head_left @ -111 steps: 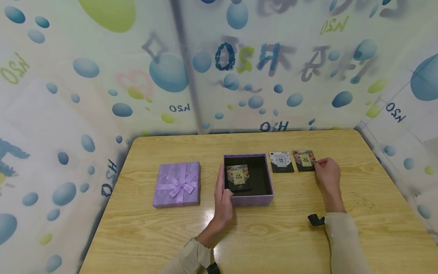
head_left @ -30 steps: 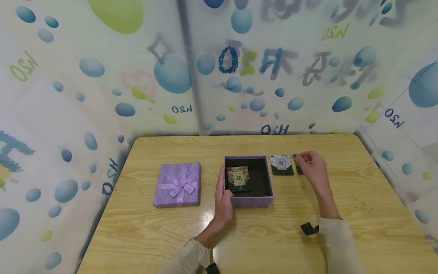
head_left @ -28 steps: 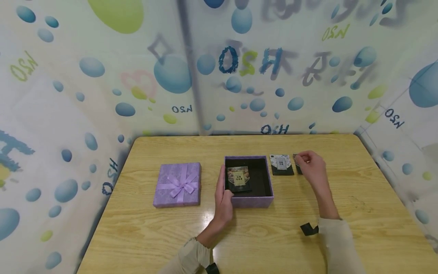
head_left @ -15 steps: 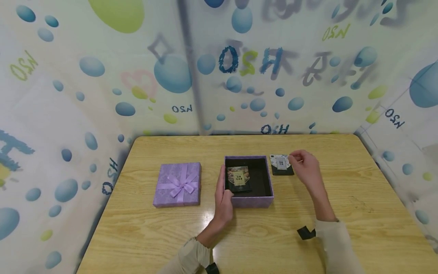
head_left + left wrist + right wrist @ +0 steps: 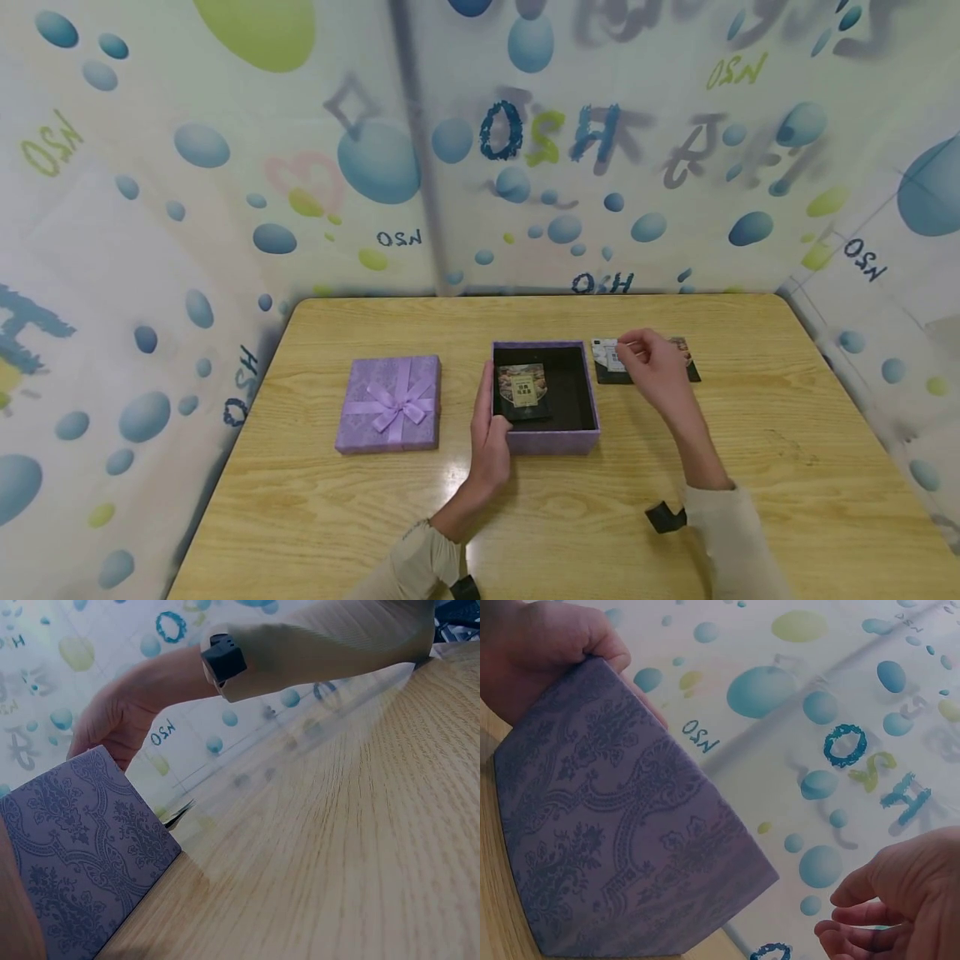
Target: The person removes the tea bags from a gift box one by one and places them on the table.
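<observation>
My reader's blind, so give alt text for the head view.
The left hand holds an open purple box containing a dark packet; the right hand partly hides two more packets beside the box. A lid with a bow lies to the left.

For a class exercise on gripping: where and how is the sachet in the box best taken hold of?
Probably pinch the sachet by its right edge, from above right: it lies flat in the box, bare floor on that side, while the left hand and left wall crowd the other.
</observation>
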`<state>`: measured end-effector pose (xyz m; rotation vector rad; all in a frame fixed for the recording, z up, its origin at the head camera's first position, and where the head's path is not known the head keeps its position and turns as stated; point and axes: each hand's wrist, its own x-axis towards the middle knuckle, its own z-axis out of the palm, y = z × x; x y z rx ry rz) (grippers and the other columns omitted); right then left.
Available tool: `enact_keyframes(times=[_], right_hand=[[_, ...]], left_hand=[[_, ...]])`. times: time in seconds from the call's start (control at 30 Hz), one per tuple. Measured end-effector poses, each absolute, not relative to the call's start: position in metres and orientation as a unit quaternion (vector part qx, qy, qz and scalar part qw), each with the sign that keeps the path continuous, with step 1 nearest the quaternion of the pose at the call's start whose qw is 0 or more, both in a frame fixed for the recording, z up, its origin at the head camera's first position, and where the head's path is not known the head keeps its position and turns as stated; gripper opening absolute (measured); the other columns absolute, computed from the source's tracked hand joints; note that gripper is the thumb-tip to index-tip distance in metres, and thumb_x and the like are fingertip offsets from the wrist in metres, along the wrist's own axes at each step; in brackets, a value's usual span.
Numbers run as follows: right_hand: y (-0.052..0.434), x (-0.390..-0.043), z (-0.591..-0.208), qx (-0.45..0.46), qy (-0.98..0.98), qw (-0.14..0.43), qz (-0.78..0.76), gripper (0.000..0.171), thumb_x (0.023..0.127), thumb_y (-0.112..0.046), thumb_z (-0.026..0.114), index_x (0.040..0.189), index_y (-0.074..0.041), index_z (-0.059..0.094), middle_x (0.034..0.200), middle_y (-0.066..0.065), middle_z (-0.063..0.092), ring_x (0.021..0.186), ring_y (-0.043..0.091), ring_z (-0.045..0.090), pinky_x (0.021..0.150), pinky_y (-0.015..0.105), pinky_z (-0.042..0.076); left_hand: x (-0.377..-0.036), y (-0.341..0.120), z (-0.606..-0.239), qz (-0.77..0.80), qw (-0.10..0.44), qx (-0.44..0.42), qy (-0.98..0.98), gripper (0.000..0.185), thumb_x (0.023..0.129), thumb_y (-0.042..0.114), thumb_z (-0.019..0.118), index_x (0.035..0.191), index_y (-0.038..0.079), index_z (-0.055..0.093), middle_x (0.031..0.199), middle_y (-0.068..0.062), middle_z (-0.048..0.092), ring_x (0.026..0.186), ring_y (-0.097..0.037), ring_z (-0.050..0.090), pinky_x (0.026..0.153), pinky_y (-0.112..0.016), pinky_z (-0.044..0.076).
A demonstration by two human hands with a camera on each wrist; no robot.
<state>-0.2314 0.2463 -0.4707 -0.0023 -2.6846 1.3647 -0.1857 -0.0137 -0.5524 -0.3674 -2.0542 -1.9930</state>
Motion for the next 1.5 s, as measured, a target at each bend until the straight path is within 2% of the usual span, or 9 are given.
enact_keyframes(times=[0.33,0.53,0.77,0.93,1.03,1.17,1.3,1.5], right_hand=[[0.231,-0.231,-0.471,0.033,-0.877,0.052,0.476,0.029,0.105,-0.018,0.061,0.121,0.006,0.065,0.107,0.019,0.067,0.092,0.023,0.06,0.076,0.02,0.049],[0.223,-0.23,-0.471,0.048,-0.875,0.037,0.481,0.026,0.105,-0.016,0.061,0.121,0.003,0.066,0.107,0.016,0.067,0.092,0.022,0.06,0.077,0.021,0.049],[0.215,-0.229,-0.47,0.055,-0.865,0.024,0.499,0.028,0.104,-0.018,0.063,0.122,0.003,0.067,0.107,0.016,0.069,0.091,0.023,0.063,0.075,0.022,0.051],[0.209,-0.226,-0.467,0.059,-0.852,0.01,0.52,0.031,0.105,-0.019,0.063,0.124,0.006,0.065,0.109,0.017,0.069,0.096,0.03,0.065,0.077,0.021,0.053],[0.205,-0.225,-0.465,0.058,-0.846,0.001,0.53,0.031,0.105,-0.018,0.062,0.124,0.007,0.064,0.109,0.018,0.069,0.101,0.036,0.067,0.08,0.021,0.054],[0.2,-0.222,-0.463,0.062,-0.842,-0.015,0.536,0.026,0.105,-0.016,0.062,0.121,0.005,0.063,0.108,0.018,0.071,0.104,0.041,0.069,0.082,0.026,0.057],[0.194,-0.22,-0.463,0.083,-0.841,-0.034,0.534,0.023,0.105,-0.014,0.061,0.12,0.003,0.064,0.109,0.017,0.071,0.106,0.043,0.069,0.083,0.032,0.057],[0.183,-0.218,-0.467,0.102,-0.857,-0.029,0.504,0.022,0.104,-0.017,0.064,0.12,-0.002,0.065,0.111,0.013,0.071,0.103,0.033,0.07,0.088,0.042,0.058]], left_hand=[[-0.184,-0.014,-0.551,-0.685,0.126,-0.128,-0.706,0.084,0.085,-0.012,0.029,0.167,0.003,0.017,0.174,-0.006,0.018,0.16,-0.026,0.012,0.122,-0.019,0.014],[-0.184,-0.015,-0.551,-0.685,0.124,-0.128,-0.706,0.085,0.085,-0.011,0.029,0.168,0.007,0.017,0.174,-0.005,0.018,0.16,-0.025,0.012,0.123,-0.019,0.014],[-0.184,-0.015,-0.552,-0.687,0.122,-0.126,-0.705,0.085,0.085,-0.011,0.029,0.167,0.005,0.017,0.174,-0.004,0.018,0.16,-0.025,0.012,0.123,-0.019,0.013],[-0.184,-0.015,-0.551,-0.689,0.122,-0.126,-0.703,0.084,0.086,-0.011,0.029,0.167,0.005,0.017,0.174,-0.005,0.018,0.16,-0.024,0.012,0.123,-0.019,0.013],[-0.184,-0.015,-0.552,-0.69,0.126,-0.128,-0.701,0.084,0.085,-0.011,0.03,0.167,0.004,0.018,0.173,-0.01,0.019,0.16,-0.026,0.013,0.123,-0.019,0.014],[-0.184,-0.015,-0.551,-0.69,0.126,-0.125,-0.702,0.085,0.084,-0.01,0.031,0.167,0.005,0.019,0.173,-0.014,0.02,0.159,-0.025,0.014,0.122,-0.019,0.014],[-0.185,-0.016,-0.55,-0.692,0.119,-0.118,-0.702,0.085,0.085,-0.009,0.031,0.168,0.008,0.019,0.173,-0.01,0.02,0.159,-0.022,0.014,0.123,-0.02,0.014],[-0.186,-0.015,-0.55,-0.695,0.115,-0.113,-0.701,0.086,0.084,-0.009,0.032,0.167,0.007,0.019,0.173,-0.012,0.02,0.159,-0.022,0.014,0.122,-0.02,0.013]])
